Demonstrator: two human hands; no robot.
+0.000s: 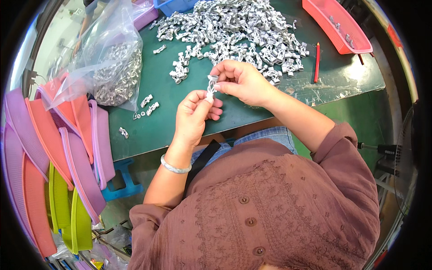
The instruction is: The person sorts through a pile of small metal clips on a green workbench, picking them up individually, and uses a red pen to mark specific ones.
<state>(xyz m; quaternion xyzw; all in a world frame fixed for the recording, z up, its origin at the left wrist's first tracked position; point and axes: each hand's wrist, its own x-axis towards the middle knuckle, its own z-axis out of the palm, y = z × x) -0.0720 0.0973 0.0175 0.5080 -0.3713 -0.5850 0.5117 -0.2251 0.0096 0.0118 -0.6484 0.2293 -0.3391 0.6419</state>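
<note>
Head view: both hands up over the near edge of the green table, working one small silver metal clip between them. Left hand pinched shut on the clip's lower end w/ thumb + fingertips; right hand closed on the upper end, fingers curled round it. Clip is off the table, upright-ish, between the two hands. Looks like the fitting/checking step on a single pc, both ends gripped, prob. pressing or seating parts together; can't tell if it's seated, too small. Next move, my guess: needs steady two-point pinch, small aligned push along the clip axis, no twist. Big loose pile of same clips just beyond right hand, few strays near left. Clear bag of clips at far left, red tray far right, red pencil beside it. Stack of coloured baskets left, off the table.
</note>
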